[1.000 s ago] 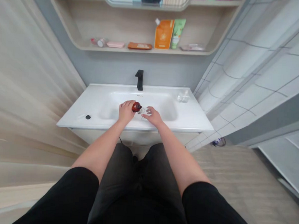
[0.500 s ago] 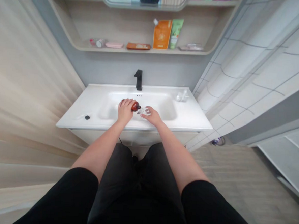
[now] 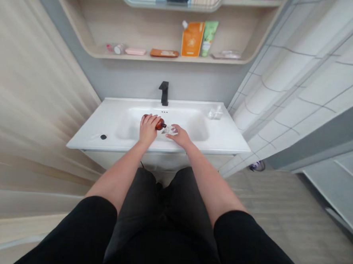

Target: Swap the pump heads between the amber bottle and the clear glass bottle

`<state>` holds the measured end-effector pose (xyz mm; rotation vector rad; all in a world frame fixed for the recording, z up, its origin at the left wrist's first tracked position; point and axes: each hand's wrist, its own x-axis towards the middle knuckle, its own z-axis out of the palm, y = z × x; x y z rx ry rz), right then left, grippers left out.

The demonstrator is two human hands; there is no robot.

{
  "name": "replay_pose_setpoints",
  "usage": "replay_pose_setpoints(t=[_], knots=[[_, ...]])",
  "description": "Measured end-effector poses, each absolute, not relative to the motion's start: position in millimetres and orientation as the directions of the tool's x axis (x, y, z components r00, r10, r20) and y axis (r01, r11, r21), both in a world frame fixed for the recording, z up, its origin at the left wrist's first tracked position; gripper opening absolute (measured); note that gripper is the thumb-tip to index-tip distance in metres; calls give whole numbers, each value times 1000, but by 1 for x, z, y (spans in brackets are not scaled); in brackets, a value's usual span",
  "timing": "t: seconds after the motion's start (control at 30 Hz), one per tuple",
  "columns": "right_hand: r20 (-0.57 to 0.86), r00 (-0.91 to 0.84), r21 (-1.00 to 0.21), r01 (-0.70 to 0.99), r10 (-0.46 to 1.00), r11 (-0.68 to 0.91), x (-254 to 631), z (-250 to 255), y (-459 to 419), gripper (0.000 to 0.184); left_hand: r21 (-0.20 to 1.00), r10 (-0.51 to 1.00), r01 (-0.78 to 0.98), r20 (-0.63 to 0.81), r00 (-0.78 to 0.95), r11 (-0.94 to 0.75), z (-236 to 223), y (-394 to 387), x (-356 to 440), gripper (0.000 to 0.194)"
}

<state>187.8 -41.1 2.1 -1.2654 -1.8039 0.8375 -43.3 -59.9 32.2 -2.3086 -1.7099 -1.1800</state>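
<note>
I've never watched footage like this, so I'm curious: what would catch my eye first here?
Your eye would likely go to the dark amber bottle gripped in the left hand over the white basin, its neck pointing at a small clear object beside the right hand. Behind them stands a black faucet, and the orange pouch stands out on the shelf above.
</note>
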Motion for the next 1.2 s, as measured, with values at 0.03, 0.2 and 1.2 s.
replay_pose_setpoints(t=[0.03,0.2,1.2], knots=[[213,-218,-843,452,952,292,188,2,-41,75,386,807,837,581,106,-388,33,-60,-43,66],[211,-219,-849,442,953,289,188,-1,-39,76,395,806,826,580,116,-403,34,-62,-43,67],[188,-214,-853,448,959,267,188,3,-41,78,198,721,898,672,167,-393,23,-56,-46,58]])
